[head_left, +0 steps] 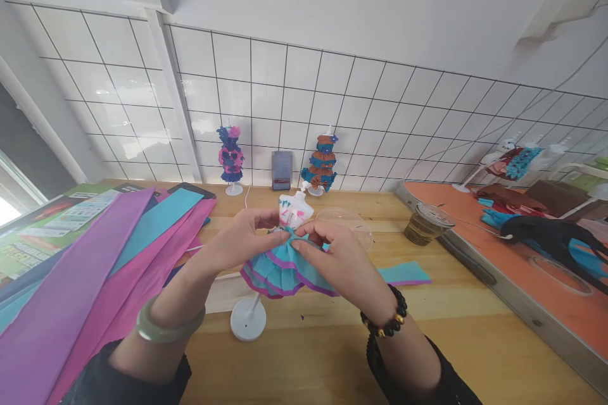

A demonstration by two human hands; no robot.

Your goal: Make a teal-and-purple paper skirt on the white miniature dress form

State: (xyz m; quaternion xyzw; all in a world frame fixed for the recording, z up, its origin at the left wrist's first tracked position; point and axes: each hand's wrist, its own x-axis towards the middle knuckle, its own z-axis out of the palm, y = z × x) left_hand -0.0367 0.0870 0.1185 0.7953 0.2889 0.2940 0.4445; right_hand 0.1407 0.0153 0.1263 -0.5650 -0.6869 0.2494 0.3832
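Caught right at the fingertips: a ruffled skirt [280, 272], bunched at the waist of a small white dress form [295, 210]. On the left hand [242, 237], thumb pressed to the front of the waist and other fingers curled around toward the back, partly hidden, with hardly any gap. On the right hand [339, 256], thumb and pointer pinched together on the same gathers. Thumb tips side by side – just under the white chest, with most of the skirt spread out below.

For the skirt: light blue, thin and crinkly, in wavy layers with purple edges. Cannot tell paper from cloth. Taking the skirt as the middle of a clock: at twelve, the smooth white form, with pink and blue marks. At seven, a round, flat base [247, 321]. At three, past the right hand, a flat blue strip [408, 272] with a purple edge, lying on the smooth wooden table [327, 354]. At nine, a fan of long strips – purple [80, 272], blue and pink. Between two and three, a see-through cup [425, 226] with a lid, wider at the top.
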